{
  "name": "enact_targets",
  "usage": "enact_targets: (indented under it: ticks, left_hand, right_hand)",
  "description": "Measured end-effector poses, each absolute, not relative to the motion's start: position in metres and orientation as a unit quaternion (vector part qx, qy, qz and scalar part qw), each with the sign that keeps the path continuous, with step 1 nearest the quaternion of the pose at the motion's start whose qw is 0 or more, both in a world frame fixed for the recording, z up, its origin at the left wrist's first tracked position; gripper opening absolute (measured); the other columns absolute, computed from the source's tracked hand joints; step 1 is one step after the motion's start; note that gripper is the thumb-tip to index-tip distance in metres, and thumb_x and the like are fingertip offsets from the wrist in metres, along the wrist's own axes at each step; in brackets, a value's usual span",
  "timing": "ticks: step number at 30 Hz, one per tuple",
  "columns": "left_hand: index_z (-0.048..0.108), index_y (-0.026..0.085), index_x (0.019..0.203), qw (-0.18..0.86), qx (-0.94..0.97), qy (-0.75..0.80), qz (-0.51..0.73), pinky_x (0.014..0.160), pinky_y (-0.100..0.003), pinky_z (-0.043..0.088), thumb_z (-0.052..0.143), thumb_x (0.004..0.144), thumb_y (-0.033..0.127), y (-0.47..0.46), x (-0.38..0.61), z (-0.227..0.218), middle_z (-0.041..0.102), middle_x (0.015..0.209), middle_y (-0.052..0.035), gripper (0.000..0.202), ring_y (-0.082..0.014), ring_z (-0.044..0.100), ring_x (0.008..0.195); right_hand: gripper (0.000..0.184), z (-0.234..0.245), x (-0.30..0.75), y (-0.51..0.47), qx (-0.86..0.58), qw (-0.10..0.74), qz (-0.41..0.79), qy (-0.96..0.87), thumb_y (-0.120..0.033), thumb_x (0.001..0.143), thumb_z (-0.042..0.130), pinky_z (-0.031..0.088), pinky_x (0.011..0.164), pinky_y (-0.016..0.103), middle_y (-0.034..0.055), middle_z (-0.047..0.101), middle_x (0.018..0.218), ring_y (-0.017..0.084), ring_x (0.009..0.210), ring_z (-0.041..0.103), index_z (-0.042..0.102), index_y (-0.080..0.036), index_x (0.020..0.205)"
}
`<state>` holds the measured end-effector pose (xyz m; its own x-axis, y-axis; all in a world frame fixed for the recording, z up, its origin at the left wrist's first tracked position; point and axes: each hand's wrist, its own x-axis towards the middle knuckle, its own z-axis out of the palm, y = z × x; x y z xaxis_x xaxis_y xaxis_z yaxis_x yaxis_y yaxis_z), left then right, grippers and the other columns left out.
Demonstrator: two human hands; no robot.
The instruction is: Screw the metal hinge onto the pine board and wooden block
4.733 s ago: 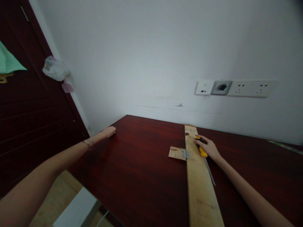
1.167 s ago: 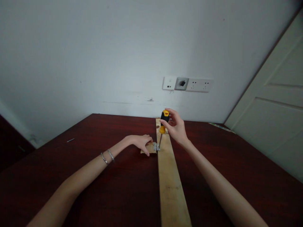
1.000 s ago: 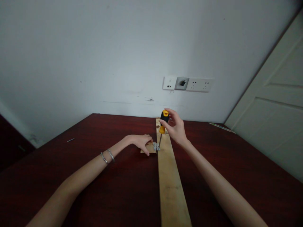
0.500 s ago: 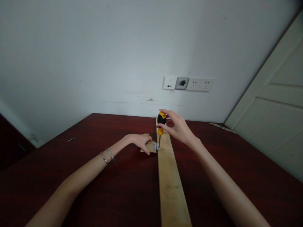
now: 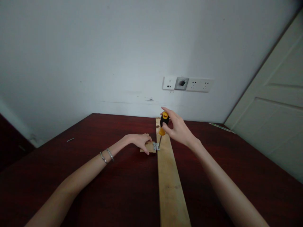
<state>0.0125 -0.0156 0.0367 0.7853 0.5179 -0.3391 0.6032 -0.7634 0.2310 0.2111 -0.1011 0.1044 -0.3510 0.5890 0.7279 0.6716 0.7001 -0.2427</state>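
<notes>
My right hand (image 5: 178, 129) grips the yellow and black handle of a screwdriver (image 5: 163, 123) held nearly upright. Its tip rests on a small metal hinge (image 5: 155, 146) at the left edge of a long pale wooden plank (image 5: 169, 179). The plank runs from the wall toward me across a dark red table (image 5: 113, 189). My left hand (image 5: 140, 141) lies curled on a small wooden piece (image 5: 149, 147) that the hinge joins to the plank. Two bracelets circle my left wrist.
A small nail or screw (image 5: 70, 139) lies near the table's far left edge. A row of wall sockets (image 5: 188, 84) sits above the table. A pale door (image 5: 274, 119) stands at the right, with a thin strip (image 5: 221, 127) on the table beside it.
Earlier my left hand reached to the table's far left and the screwdriver lay on the plank. Now it stands on the hinge; over the last second my right fingers shifted round its handle.
</notes>
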Motion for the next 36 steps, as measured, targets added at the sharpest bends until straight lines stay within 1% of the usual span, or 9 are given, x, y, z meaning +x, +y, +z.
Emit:
enact_targets:
  ticks: [6, 11, 15, 18, 22, 25, 28, 33, 36]
  left_hand:
    - [0.051, 0.014, 0.123, 0.162, 0.931, 0.3, -0.13, 0.085, -0.033, 0.042, 0.065, 0.06, 0.064, -0.0173, 0.0125, 0.0394, 0.048, 0.111, -0.011, 0.082, -0.0262, 0.049, 0.099]
    - [0.05, 0.013, 0.125, 0.169, 0.929, 0.302, -0.131, 0.087, -0.034, 0.042, 0.065, 0.059, 0.065, -0.0168, 0.0123, 0.0389, 0.049, 0.113, -0.0114, 0.085, -0.0272, 0.049, 0.1]
    - [0.05, 0.013, 0.124, 0.165, 0.929, 0.306, -0.13, 0.085, -0.034, 0.042, 0.066, 0.059, 0.064, -0.0174, 0.0122, 0.0398, 0.05, 0.113, -0.0116, 0.084, -0.0271, 0.049, 0.099]
    - [0.051, 0.014, 0.123, 0.165, 0.929, 0.305, -0.13, 0.083, -0.034, 0.043, 0.066, 0.06, 0.064, -0.0172, 0.0121, 0.0396, 0.05, 0.113, -0.0113, 0.081, -0.0269, 0.05, 0.099]
    - [0.05, 0.014, 0.123, 0.164, 0.929, 0.305, -0.13, 0.085, -0.033, 0.042, 0.067, 0.059, 0.063, -0.0153, 0.0123, 0.0369, 0.051, 0.115, -0.0109, 0.082, -0.0264, 0.049, 0.099]
    - [0.05, 0.016, 0.123, 0.16, 0.928, 0.309, -0.131, 0.085, -0.032, 0.042, 0.067, 0.06, 0.063, -0.0147, 0.0122, 0.036, 0.051, 0.114, -0.0099, 0.081, -0.0256, 0.049, 0.099]
    - [0.051, 0.016, 0.123, 0.16, 0.929, 0.306, -0.13, 0.083, -0.032, 0.042, 0.067, 0.06, 0.064, -0.0147, 0.0117, 0.0364, 0.05, 0.114, -0.0101, 0.081, -0.0253, 0.05, 0.097]
    - [0.051, 0.017, 0.124, 0.169, 0.931, 0.3, -0.12, 0.084, -0.033, 0.042, 0.067, 0.059, 0.063, -0.0133, 0.011, 0.0347, 0.05, 0.112, -0.0095, 0.082, -0.0253, 0.05, 0.097]
    - [0.051, 0.017, 0.125, 0.176, 0.929, 0.305, -0.116, 0.085, -0.034, 0.042, 0.067, 0.058, 0.063, -0.012, 0.0106, 0.0332, 0.05, 0.113, -0.0095, 0.083, -0.0258, 0.049, 0.098]
  right_hand:
    - [0.045, 0.1, 0.2106, -0.0983, -0.433, 0.427, -0.079, -0.79, -0.041, 0.083, 0.059, 0.052, 0.071, 0.039, 0.0091, 0.049, 0.103, 0.019, 0.073, 0.055, 0.053, -0.025, 0.124]
    - [0.056, 0.1047, 0.2092, -0.1046, -0.409, 0.402, -0.069, -0.816, -0.03, 0.088, 0.049, 0.051, 0.078, 0.041, 0.0094, 0.054, 0.101, 0.024, 0.087, 0.056, 0.032, -0.024, 0.141]
    - [0.047, 0.1048, 0.2073, -0.1056, -0.426, 0.39, -0.099, -0.81, -0.039, 0.085, 0.056, 0.052, 0.072, 0.04, 0.0108, 0.053, 0.109, 0.021, 0.078, 0.057, 0.048, -0.025, 0.129]
    - [0.044, 0.1038, 0.2075, -0.1039, -0.44, 0.407, -0.084, -0.796, -0.041, 0.083, 0.059, 0.052, 0.067, 0.037, 0.0101, 0.052, 0.104, 0.018, 0.071, 0.055, 0.053, -0.024, 0.123]
    - [0.051, 0.1061, 0.2073, -0.1066, -0.41, 0.402, -0.056, -0.817, -0.024, 0.085, 0.054, 0.052, 0.077, 0.04, 0.009, 0.056, 0.105, 0.022, 0.086, 0.057, 0.04, -0.024, 0.135]
    - [0.046, 0.1068, 0.2066, -0.1078, -0.421, 0.393, -0.068, -0.815, -0.03, 0.083, 0.058, 0.052, 0.076, 0.04, 0.0098, 0.054, 0.113, 0.021, 0.085, 0.057, 0.048, -0.024, 0.127]
    - [0.041, 0.1056, 0.2077, -0.1051, -0.449, 0.41, -0.059, -0.792, -0.04, 0.081, 0.062, 0.053, 0.068, 0.036, 0.0094, 0.051, 0.107, 0.018, 0.076, 0.056, 0.055, -0.023, 0.117]
    - [0.044, 0.1066, 0.2084, -0.1042, -0.397, 0.419, -0.014, -0.816, -0.023, 0.086, 0.052, 0.051, 0.083, 0.037, 0.0089, 0.055, 0.108, 0.021, 0.094, 0.057, 0.044, -0.023, 0.129]
    - [0.047, 0.1074, 0.2066, -0.107, -0.402, 0.401, -0.038, -0.822, -0.027, 0.084, 0.055, 0.049, 0.087, 0.041, 0.0102, 0.055, 0.114, 0.024, 0.101, 0.056, 0.044, -0.023, 0.13]
